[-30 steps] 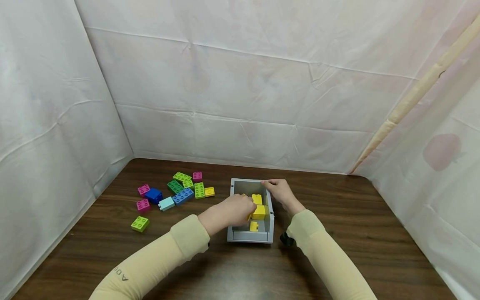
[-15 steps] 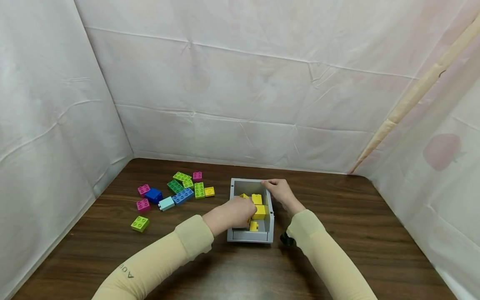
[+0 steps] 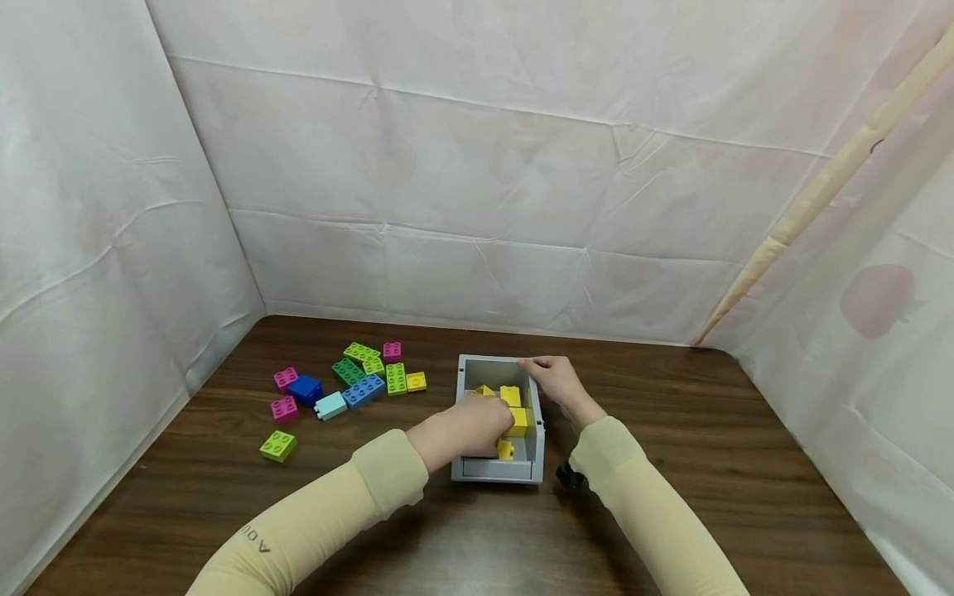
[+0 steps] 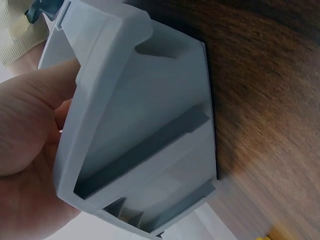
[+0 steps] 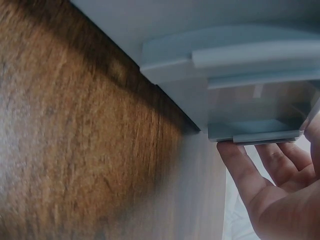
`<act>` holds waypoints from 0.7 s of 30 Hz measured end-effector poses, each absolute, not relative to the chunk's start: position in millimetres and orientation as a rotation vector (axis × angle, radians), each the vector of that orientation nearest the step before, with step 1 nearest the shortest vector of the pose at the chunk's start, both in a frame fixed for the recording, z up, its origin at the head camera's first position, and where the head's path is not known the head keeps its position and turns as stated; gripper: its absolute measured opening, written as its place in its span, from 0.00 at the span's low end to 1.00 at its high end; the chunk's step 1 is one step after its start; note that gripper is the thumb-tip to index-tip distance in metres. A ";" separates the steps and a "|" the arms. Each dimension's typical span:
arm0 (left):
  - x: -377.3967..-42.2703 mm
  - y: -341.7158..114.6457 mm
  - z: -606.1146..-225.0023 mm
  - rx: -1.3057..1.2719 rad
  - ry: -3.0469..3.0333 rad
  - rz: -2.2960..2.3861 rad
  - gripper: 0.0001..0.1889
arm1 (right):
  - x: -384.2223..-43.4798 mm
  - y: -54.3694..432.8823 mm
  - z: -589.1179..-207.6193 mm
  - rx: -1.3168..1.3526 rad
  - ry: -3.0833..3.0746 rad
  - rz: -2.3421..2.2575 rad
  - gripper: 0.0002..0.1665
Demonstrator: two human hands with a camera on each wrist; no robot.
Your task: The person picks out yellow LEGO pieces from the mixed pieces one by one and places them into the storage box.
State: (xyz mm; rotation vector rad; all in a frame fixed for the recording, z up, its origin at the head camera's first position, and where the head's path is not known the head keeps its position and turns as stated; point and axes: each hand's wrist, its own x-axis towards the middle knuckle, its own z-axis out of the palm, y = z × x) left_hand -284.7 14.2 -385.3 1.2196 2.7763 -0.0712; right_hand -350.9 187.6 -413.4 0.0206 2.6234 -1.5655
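A grey plastic box [image 3: 498,471] stands on the table with several yellow bricks [image 3: 510,396] inside. My left hand [image 3: 480,424] reaches into the box from the left, over its side wall, fingers bent down among the bricks. Its fingertips are hidden, so whether they grip a brick cannot be told. In the left wrist view, part of the left hand [image 4: 30,135] shows behind the box's wall [image 4: 145,100]. At the box's far right corner my right hand [image 3: 561,386] holds the rim. The right wrist view has its fingers [image 5: 245,172] against the outer wall, thumb at the edge.
Loose bricks lie left of the box: lime [image 3: 278,445], pink [image 3: 284,408], dark blue [image 3: 305,389], light blue [image 3: 331,405], blue [image 3: 364,390], green [image 3: 348,371] and yellow [image 3: 416,382]. White sheets [image 3: 477,165] hang behind and beside the brown table [image 3: 671,430].
My left hand has shifted slightly right and nearer the box's front, uncovering a yellow brick at the back left inside. My right hand stays on the rim.
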 end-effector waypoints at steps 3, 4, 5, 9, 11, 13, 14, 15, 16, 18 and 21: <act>-284.3 15.3 -386.9 1.232 2.781 -0.058 0.06 | -351.6 186.9 -413.8 0.038 2.612 -1.567 0.23; -284.2 15.8 -387.7 1.239 2.785 -0.061 0.06 | -351.8 186.8 -414.0 0.043 2.608 -1.568 0.23; -284.0 16.2 -388.3 1.243 2.788 -0.061 0.06 | -351.9 186.8 -414.2 0.042 2.605 -1.567 0.23; -283.7 17.6 -390.5 1.256 2.798 -0.070 0.06 | -351.7 186.7 -414.4 0.040 2.595 -1.573 0.23; -283.9 18.1 -390.7 1.259 2.801 -0.067 0.06 | -351.2 186.8 -413.9 0.038 2.599 -1.572 0.23; -284.2 18.3 -390.7 1.266 2.806 -0.071 0.05 | -350.6 186.8 -413.3 0.034 2.605 -1.570 0.23; -284.3 18.2 -390.7 1.271 2.808 -0.074 0.05 | -350.6 187.0 -413.1 0.031 2.606 -1.570 0.23; -284.4 18.1 -390.6 1.276 2.810 -0.075 0.05 | -350.5 187.1 -413.0 0.028 2.609 -1.567 0.23; -284.5 17.9 -390.7 1.279 2.810 -0.069 0.05 | -350.5 187.2 -412.9 0.026 2.611 -1.565 0.23; -284.4 17.5 -390.8 1.285 2.810 -0.061 0.05 | -350.8 187.2 -413.5 0.025 2.615 -1.561 0.23; -284.1 17.1 -391.5 1.291 2.808 -0.041 0.05 | -351.2 187.3 -414.3 0.027 2.621 -1.555 0.23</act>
